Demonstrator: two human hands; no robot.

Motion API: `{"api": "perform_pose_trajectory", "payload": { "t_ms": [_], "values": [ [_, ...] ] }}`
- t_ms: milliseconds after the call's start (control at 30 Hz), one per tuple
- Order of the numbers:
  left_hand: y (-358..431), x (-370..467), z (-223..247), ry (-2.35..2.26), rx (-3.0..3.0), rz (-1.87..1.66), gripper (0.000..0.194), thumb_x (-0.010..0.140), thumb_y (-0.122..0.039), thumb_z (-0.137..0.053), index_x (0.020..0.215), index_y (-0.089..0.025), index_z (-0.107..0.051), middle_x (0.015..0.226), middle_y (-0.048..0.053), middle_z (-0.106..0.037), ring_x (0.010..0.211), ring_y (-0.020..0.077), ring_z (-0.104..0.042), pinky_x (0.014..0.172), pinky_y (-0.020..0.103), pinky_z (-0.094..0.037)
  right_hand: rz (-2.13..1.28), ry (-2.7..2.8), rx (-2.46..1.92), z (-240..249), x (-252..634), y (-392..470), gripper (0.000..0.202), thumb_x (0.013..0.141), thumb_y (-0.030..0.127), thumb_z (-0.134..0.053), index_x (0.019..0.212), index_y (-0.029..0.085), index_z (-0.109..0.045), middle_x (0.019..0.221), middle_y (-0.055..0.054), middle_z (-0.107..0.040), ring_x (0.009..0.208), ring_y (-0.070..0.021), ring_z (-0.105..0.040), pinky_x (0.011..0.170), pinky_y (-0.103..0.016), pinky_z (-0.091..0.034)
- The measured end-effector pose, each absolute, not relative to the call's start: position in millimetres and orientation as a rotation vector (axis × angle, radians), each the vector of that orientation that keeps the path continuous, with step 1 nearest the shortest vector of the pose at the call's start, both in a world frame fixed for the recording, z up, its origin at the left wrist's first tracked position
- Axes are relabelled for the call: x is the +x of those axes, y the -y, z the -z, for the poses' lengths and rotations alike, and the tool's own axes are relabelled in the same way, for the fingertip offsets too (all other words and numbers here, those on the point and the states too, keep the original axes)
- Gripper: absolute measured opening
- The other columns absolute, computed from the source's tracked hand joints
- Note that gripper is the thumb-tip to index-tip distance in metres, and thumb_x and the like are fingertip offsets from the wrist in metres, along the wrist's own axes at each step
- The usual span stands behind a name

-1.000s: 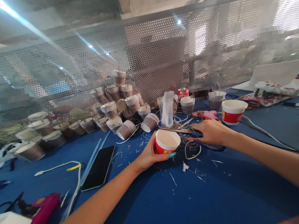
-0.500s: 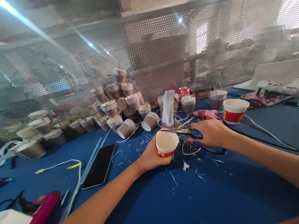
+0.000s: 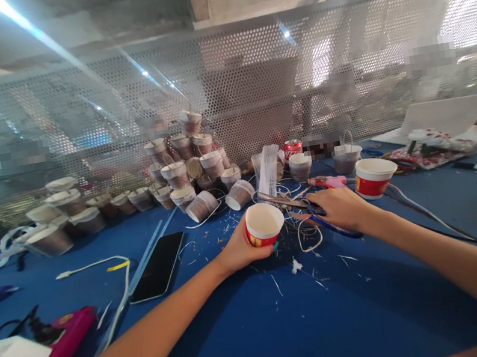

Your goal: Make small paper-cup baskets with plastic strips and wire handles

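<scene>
My left hand (image 3: 241, 245) is wrapped round a red-and-white paper cup (image 3: 265, 223), its mouth tipped up towards me. To the right of it, my right hand (image 3: 339, 207) has its fingers on a pair of scissors (image 3: 333, 225) with dark blue handles. The scissor blades are spread apart and point left, just beyond the cup's rim. White string (image 3: 312, 245) lies looped on the table below the blades. Another red-and-white paper cup (image 3: 375, 185) stands upright to the right of my right hand. Behind the scissors is a bundle of clear plastic strips (image 3: 268, 170).
Greyish cups with string handles (image 3: 176, 173) are stacked at the back, more (image 3: 85, 220) at the left. A phone (image 3: 157, 267) and a magenta power strip (image 3: 62, 354) lie left. Behind the scissors are a pink glue gun (image 3: 333, 181) and red can (image 3: 292, 148). A perforated metal screen (image 3: 246, 92) closes the back.
My right hand and the scissors have shifted slightly right, and the blades now stand wider apart, away from the cup. The cup in my left hand has moved slightly left.
</scene>
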State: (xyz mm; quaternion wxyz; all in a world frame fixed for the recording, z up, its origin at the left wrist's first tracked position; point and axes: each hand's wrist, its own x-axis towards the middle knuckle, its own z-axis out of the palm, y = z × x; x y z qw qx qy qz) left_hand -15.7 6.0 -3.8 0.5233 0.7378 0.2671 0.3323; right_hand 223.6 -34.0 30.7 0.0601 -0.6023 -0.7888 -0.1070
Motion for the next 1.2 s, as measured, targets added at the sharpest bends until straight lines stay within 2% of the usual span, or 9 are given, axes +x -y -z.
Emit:
{"api": "perform_pose_trajectory", "payload": {
  "t_ms": [167,467,833,1033,1200],
  "values": [
    [-5,-13,2,-0.626,1.794,-0.801,0.069,0.057,-0.012,-0.068,0.119,-0.015,-0.039,0.108,0.010,-0.057,0.096,0.0198,-0.055,0.087,0.034,-0.041,0.297,2.428,-1.792,-28,227,33,0.057,0.079,0.063,-0.027,0.094,0.017,-0.056,0.089,-0.012,-0.064,0.081,-0.0242,-0.059,0.056,-0.027,-0.034],
    [-1,-14,1,-0.569,1.834,-0.775,0.068,0.058,-0.012,-0.067,0.118,-0.015,-0.038,0.109,0.010,-0.056,0.094,0.0185,-0.055,0.085,0.032,-0.042,0.302,2.434,-1.748,-27,222,36,0.054,0.080,0.061,-0.030,0.094,0.017,-0.057,0.089,-0.010,-0.066,0.081,-0.0220,-0.060,0.061,-0.027,-0.037],
    [-5,-17,1,-0.586,1.735,-0.717,0.068,0.054,-0.014,-0.070,0.116,-0.014,-0.042,0.099,0.008,-0.059,0.088,0.0184,-0.056,0.085,0.036,-0.042,0.360,2.436,-1.774,-30,225,35,0.054,0.078,0.063,-0.030,0.084,0.017,-0.058,0.072,-0.008,-0.065,0.063,-0.0193,-0.059,0.048,-0.025,-0.026],
    [-7,-13,3,-0.683,1.817,-0.961,0.072,0.054,-0.022,-0.073,0.117,-0.017,-0.037,0.110,0.008,-0.054,0.103,0.0218,-0.050,0.093,0.038,-0.038,0.411,2.334,-1.843,-29,222,35,0.054,0.081,0.060,-0.026,0.088,0.017,-0.058,0.079,-0.009,-0.066,0.068,-0.0210,-0.060,0.049,-0.026,-0.029],
    [-3,-11,4,-0.682,1.866,-0.876,0.069,0.058,-0.017,-0.068,0.118,-0.016,-0.035,0.105,0.008,-0.055,0.095,0.0195,-0.053,0.088,0.035,-0.041,0.395,2.347,-1.853,-27,217,37,0.054,0.080,0.061,-0.028,0.089,0.017,-0.058,0.084,-0.010,-0.066,0.074,-0.0231,-0.061,0.053,-0.027,-0.034]
  ]
}}
